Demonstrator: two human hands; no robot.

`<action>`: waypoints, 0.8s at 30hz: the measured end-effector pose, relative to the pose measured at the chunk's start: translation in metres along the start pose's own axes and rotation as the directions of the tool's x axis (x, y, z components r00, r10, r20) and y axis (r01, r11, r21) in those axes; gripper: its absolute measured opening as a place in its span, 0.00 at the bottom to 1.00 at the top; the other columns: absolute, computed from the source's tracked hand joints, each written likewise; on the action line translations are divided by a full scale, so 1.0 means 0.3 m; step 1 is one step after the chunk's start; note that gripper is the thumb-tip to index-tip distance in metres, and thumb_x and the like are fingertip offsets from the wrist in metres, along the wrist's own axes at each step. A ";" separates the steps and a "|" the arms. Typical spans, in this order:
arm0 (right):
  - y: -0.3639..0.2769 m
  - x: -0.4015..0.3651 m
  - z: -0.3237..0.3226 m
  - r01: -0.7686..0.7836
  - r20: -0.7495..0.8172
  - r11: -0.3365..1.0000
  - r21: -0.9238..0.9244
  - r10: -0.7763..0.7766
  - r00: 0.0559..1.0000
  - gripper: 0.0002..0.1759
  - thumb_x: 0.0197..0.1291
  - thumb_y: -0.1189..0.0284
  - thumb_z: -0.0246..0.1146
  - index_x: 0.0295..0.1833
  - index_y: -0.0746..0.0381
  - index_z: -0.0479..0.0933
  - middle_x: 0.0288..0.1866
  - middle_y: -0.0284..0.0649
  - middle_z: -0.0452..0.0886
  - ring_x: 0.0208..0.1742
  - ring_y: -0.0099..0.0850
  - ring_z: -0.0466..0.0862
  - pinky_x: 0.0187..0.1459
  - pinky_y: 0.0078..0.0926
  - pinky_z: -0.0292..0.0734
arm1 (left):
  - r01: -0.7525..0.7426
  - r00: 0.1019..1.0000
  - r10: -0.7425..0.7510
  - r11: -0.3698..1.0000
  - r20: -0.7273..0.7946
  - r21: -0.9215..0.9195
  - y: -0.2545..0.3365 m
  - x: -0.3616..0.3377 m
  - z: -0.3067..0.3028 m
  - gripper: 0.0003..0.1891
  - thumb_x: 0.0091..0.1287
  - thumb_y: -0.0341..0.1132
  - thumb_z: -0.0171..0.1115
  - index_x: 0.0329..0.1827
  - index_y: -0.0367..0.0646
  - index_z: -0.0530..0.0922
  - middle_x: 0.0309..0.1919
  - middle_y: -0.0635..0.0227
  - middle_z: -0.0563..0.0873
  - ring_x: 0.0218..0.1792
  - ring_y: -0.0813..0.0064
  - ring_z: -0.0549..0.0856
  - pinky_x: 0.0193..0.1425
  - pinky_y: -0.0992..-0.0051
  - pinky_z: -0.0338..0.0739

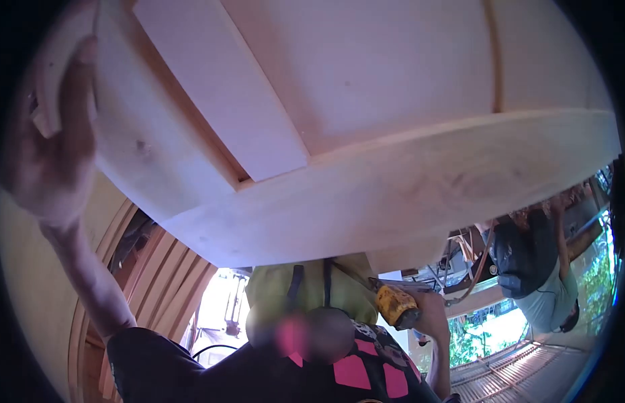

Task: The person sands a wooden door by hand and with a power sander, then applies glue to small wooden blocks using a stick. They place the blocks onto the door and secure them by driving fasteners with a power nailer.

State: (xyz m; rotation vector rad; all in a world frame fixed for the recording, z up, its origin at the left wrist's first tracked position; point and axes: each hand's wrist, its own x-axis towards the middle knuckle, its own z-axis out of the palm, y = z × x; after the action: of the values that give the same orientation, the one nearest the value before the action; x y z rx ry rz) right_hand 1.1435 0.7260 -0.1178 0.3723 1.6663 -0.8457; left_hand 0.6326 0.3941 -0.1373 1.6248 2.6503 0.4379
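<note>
My left hand (60, 144) is at the left edge of a large pale wooden panel (379, 181), its thumb lying along the edge. A narrow board (221, 87) lies on the panel beside a dark slot. In my right hand (430, 312) is a worn yellow-and-black tool (396, 305), close to my body and beside the panel's near edge. Part of the tool is hidden by the panel and my clothes. The fingers of my right hand are mostly hidden behind it.
Wooden strips (161, 279) stand at the left. A co-worker (541, 279) in a light shirt appears upside down at the right, near a hanging hose (477, 275) and clutter. A slatted structure (504, 373) shows at the lower right.
</note>
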 end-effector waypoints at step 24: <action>-0.794 -0.103 -0.741 0.046 -0.562 0.883 -0.467 -0.336 0.755 0.25 0.62 0.68 0.75 0.64 0.57 0.81 0.64 0.42 0.86 0.67 0.42 0.84 0.67 0.44 0.77 | 0.514 0.205 -0.969 0.227 -0.139 -0.827 0.466 0.069 0.436 0.42 0.56 0.20 0.68 0.77 0.38 0.61 0.78 0.41 0.60 0.76 0.35 0.62 0.78 0.46 0.62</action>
State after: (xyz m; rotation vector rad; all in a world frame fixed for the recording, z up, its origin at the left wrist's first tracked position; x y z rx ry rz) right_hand 0.8402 0.7239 0.0050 0.1733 2.5068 -0.4863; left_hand 0.7643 0.5022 -0.2270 -0.4204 2.6585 1.7957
